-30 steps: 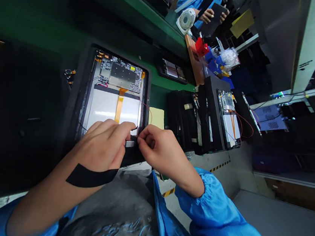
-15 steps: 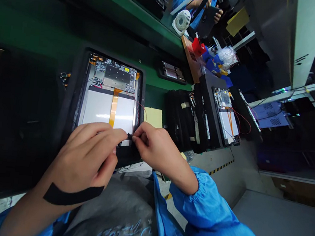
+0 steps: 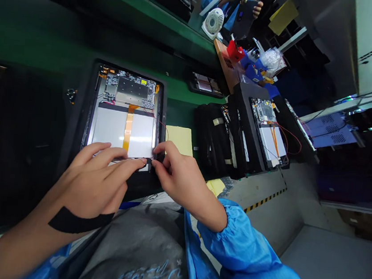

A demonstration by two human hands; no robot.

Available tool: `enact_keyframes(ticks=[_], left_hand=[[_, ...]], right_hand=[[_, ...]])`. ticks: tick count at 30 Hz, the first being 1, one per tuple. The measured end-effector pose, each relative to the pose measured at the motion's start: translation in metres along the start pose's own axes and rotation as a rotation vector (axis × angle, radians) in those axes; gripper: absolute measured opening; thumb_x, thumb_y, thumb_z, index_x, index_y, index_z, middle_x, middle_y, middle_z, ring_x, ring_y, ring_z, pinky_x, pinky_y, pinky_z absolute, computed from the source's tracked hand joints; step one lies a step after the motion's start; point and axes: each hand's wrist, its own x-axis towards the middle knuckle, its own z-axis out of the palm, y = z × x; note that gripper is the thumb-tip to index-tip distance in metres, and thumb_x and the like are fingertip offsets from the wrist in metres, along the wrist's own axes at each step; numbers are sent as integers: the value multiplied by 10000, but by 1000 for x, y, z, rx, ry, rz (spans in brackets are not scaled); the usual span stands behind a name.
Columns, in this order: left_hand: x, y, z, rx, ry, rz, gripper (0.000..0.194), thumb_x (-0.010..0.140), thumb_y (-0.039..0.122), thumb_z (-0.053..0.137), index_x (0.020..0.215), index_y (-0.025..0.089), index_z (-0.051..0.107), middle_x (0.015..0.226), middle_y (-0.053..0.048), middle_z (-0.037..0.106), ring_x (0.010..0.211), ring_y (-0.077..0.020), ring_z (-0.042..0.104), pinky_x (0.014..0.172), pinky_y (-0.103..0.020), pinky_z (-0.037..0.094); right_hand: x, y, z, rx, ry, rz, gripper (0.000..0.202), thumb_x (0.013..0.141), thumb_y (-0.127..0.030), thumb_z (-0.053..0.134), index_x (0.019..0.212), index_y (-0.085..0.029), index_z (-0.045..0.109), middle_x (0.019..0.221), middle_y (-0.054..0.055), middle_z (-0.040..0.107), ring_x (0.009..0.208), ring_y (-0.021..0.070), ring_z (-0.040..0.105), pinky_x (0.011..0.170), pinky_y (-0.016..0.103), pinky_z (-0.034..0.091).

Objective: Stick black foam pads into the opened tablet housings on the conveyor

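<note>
Black tape (image 3: 79,222) crosses the left hand (image 3: 95,180) near the wrist; from here I see its fingers loosely spread over an open tablet (image 3: 111,125) by the near edge of the green bench (image 3: 38,49). A board (image 3: 133,89) fills the tablet's far end, an orange ribbon (image 3: 128,129) running down from it. By the tablet's near right corner, the left index tip touches a small black piece (image 3: 149,161). There the right hand (image 3: 179,170) has thumb and index set narrowly; I can't tell whether they grip anything. Next comes a yellow pad (image 3: 180,138), then a smaller tablet (image 3: 207,83) near the bench's right edge.
</note>
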Motion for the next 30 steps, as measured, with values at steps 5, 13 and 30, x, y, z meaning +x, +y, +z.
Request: enact_keyframes(ticks=[5, 13, 30], left_hand=[[-7, 3, -4, -108, 4, -111, 477, 890, 101, 408, 1323, 284, 490, 1070, -39, 712, 972, -238, 698, 1147, -520, 426], [-8, 3, -6, -54, 1, -73, 530, 892, 101, 443, 1390, 275, 491, 1095, -53, 719, 1091, -263, 685, 1147, -522, 410], [-10, 2, -2, -27, 22, -92, 482, 880, 72, 390, 1294, 271, 538, 996, -37, 686, 923, -224, 677, 1085, -509, 462]], right_hand=[[-25, 13, 16, -189, 120, -244, 347, 1088, -317, 449, 1302, -141, 658, 894, 80, 796, 725, 169, 709, 612, 275, 407], [-33, 16, 5, -331, 71, -322, 495, 1096, -452, 445, 1430, -128, 616, 801, 56, 793, 625, 167, 707, 524, 315, 310], [-5, 54, 12, 85, 153, -604, 357, 1094, -342, 473, 1191, -118, 733, 743, 52, 778, 603, 138, 691, 575, 239, 471]])
